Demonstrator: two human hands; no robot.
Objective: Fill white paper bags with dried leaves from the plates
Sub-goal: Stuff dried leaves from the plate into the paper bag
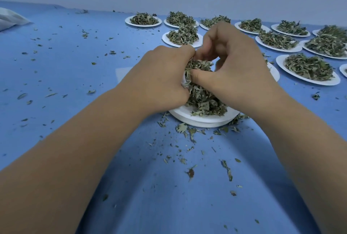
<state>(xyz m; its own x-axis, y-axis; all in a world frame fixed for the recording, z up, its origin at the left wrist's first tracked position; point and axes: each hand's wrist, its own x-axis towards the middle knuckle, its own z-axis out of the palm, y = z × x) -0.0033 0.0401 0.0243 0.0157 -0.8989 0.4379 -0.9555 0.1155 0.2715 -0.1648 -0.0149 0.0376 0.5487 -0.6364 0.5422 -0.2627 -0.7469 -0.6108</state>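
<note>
A stack of white plates [202, 120] lies on the blue cloth in the middle, with a heap of dried leaves [204, 102] on top. My left hand [161, 75] curls round the rim of a white paper bag [183, 82]; only a thin strip of the bag shows beside the leaves. My right hand [234, 64] is cupped over the heap, thumb and fingers pinching a clump of leaves at the bag's mouth. Most of the bag is hidden behind my hands.
Several white plates heaped with dried leaves [308, 68] stand in rows at the back right. A flat white sheet [122, 73] lies behind my left hand. A white bag [9, 19] lies at the far left. Leaf crumbs are scattered over the blue cloth [75, 64].
</note>
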